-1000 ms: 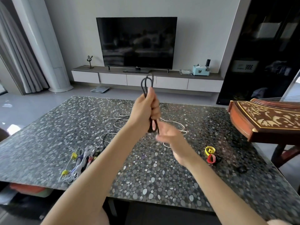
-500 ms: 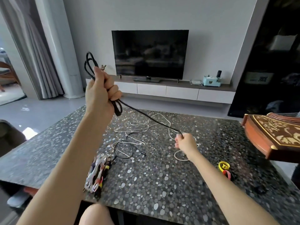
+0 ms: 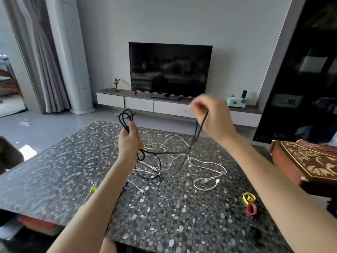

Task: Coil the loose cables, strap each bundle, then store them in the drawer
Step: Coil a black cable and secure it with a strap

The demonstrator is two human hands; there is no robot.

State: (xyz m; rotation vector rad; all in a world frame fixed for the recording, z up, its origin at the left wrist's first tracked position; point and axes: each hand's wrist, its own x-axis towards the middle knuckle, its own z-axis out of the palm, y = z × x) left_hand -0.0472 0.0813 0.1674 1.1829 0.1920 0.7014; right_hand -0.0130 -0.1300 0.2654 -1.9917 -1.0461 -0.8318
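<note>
**A:** Where's the black cable (image 3: 199, 129)?

**B:** Over the middle of the surface (image 3: 54, 170). The left hand (image 3: 129, 141) has its grip closed round the coils, and the right hand (image 3: 212, 118), blurred, holds the free length.

**A:** Risks?

**B:** The tail may snag the white cables (image 3: 211, 179) beneath and drag them, or the coils could slip. The straps (image 3: 249, 197) lie near the right edge.

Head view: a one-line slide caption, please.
Left hand grips part-coiled black cable; right hand holds its free length above white cables on the pebbled table.
</note>
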